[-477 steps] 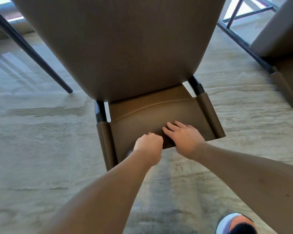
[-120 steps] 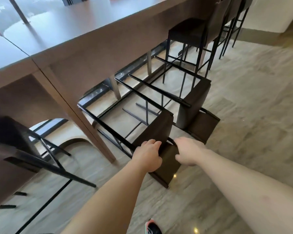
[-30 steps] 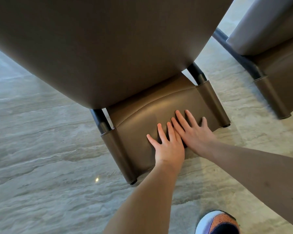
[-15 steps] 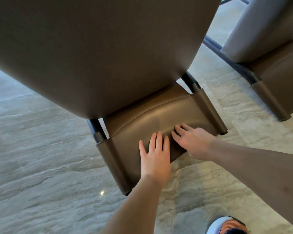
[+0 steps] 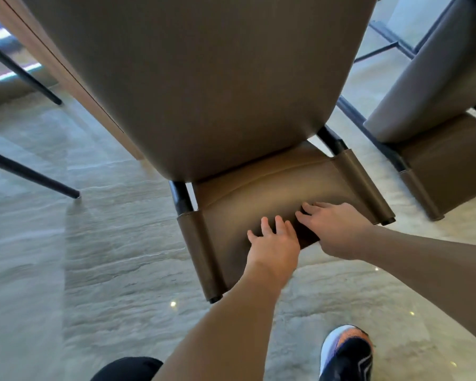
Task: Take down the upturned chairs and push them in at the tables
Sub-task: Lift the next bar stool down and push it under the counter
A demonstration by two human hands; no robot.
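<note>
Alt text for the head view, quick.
The left hand and right hand lie side by side on the lower panel of a brown leather chair that fills the view. A matching brown chair shows at right, over pale stone floor.

Both bare forearms reach in from the lower edge and the right edge toward the frame's centre. The left hand (image 5: 274, 243) lies palm down, fingers straight and slightly spread, pointing up-frame. The right hand (image 5: 338, 229) (just beside it, right of centre) is flat too, fingers aimed left.
</note>
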